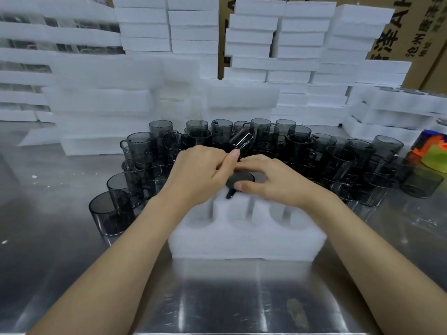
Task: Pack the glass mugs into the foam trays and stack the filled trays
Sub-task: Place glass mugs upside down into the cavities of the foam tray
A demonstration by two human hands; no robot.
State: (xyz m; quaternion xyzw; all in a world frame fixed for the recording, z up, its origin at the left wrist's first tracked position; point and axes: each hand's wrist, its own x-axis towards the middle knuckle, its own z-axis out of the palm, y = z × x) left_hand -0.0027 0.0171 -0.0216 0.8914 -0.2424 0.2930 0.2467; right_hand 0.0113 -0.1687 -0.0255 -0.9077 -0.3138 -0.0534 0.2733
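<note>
A white foam tray (244, 240) with round pockets lies on the steel table in front of me. My left hand (198, 175) holds a smoky glass mug (239, 141) tilted above the tray's far side. My right hand (275, 180) rests on a second dark mug (239, 180) that sits in a far pocket, its handle pointing toward me. The three near pockets show only foam. Behind the tray stand several more grey glass mugs (140, 146), crowded across the table.
Stacks of white foam trays (106, 102) rise behind the mugs and fill the back. Filled trays (387, 112) are stacked at the right. Cardboard boxes (411, 37) stand far right. An orange and green object (433, 151) lies at the right edge.
</note>
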